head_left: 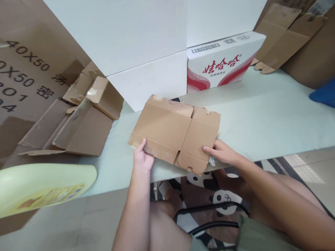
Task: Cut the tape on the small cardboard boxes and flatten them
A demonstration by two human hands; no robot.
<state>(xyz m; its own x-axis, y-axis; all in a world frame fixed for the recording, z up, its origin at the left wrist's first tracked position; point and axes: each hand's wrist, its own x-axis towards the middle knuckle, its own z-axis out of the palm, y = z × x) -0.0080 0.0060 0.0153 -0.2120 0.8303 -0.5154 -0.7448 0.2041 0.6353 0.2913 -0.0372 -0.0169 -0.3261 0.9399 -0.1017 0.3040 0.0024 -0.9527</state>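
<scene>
Between my hands is a flattened brown cardboard box, its flaps and creases showing, tilted over the front part of the table. My left hand grips its lower left edge, thumb on top and fingers underneath. At its right side my right hand pinches the edge, the thumb lying on the flap. A small white object shows just below that flap beside my right hand; its kind is unclear. Part of a small black item peeks out behind the cardboard's far edge.
A pale green cloth covers the table. White boxes stand at the back, beside a red-and-white water carton. Opened brown boxes are at left, near a pale yellow-green bottle. More cardboard and a blue object are at right.
</scene>
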